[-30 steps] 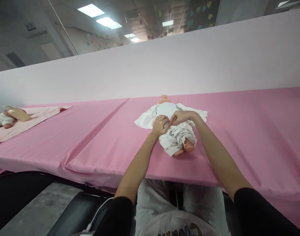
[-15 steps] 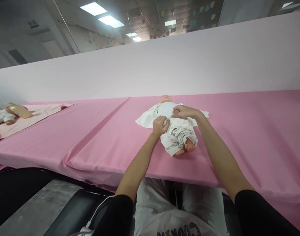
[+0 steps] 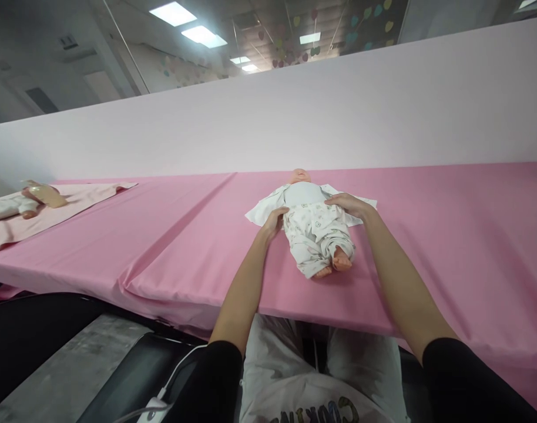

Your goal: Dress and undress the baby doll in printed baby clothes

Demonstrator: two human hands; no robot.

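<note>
A baby doll (image 3: pixel 300 175) lies on its back, head away from me and feet toward me. It wears a white top (image 3: pixel 268 205) spread out at the sides and white patterned pants (image 3: pixel 315 226), whose waistband runs across its belly. At the left end of that waistband, my left hand (image 3: pixel 274 221) has its fingers closed on the edge. Opposite, my right hand (image 3: pixel 351 204) grips the waistband's right side, fingertips over the fabric. The doll's bare feet (image 3: pixel 341 259) stick out of the bunched pant legs.
A pink sheet (image 3: pixel 184 235) covers the table, with a white panel (image 3: pixel 268 123) standing along its back. At far left, a light pink cloth (image 3: pixel 92 197) bears another doll (image 3: pixel 13 208) and a yellowish bottle (image 3: pixel 50 195). A white cable (image 3: pixel 180 367) hangs below.
Both hands have moved apart from the front middle of the waistband to its two sides. The pants now lie smoother and flatter over the doll's belly.
</note>
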